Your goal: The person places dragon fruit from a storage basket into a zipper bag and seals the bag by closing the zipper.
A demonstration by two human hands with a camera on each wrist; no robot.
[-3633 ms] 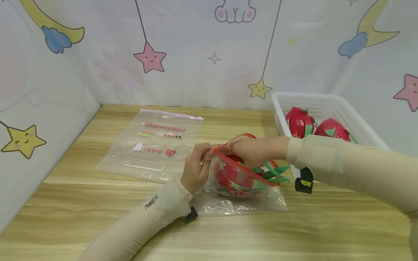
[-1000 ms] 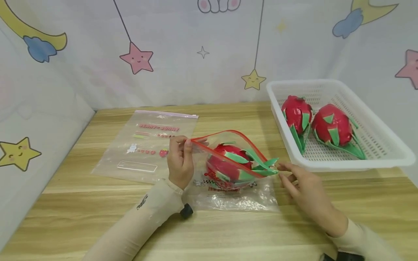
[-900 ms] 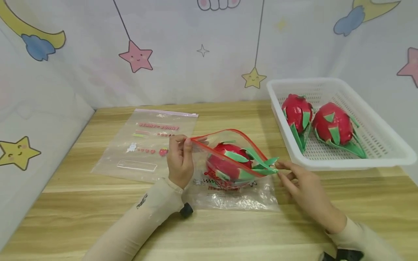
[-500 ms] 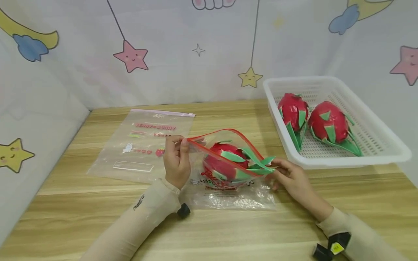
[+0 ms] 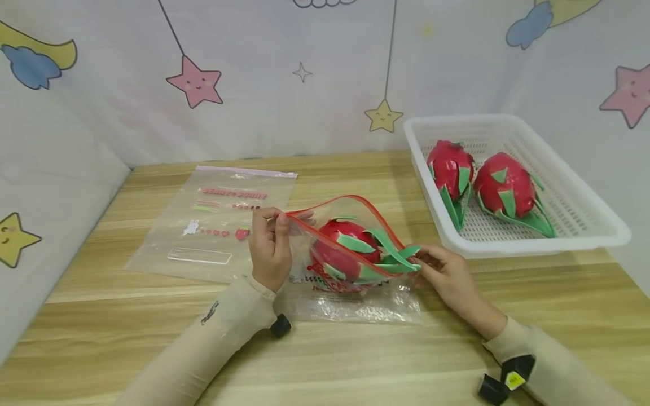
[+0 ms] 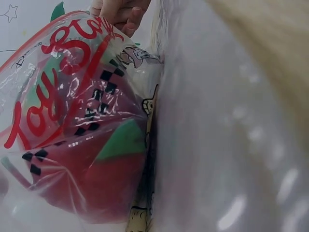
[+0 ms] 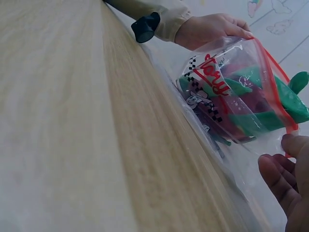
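Observation:
A clear zip bag (image 5: 355,307) with a red rim and "Toy Story" lettering lies on the table, its mouth gaping. Inside sits a dragon fruit (image 5: 339,260), red with green leaves; some leaf tips poke out past the rim on the right. My left hand (image 5: 271,248) pinches the left corner of the rim between thumb and fingers. At the opposite corner, my right hand (image 5: 452,282) pinches the rim beside the leaf tips, its thumb on the red edge in the right wrist view. Printed plastic fills much of the left wrist view and hides my left fingers there.
A white basket (image 5: 538,246) at the back right holds two more dragon fruits, one on the left (image 5: 450,169) and one on the right (image 5: 505,186). A second clear bag (image 5: 203,242) with a lilac zip lies flat at the left. A patterned curtain backs the wooden table.
My right hand came out of the bag, moved to the right corner of its rim and took hold there. The left hand keeps its grip. The head view has shifted slightly.

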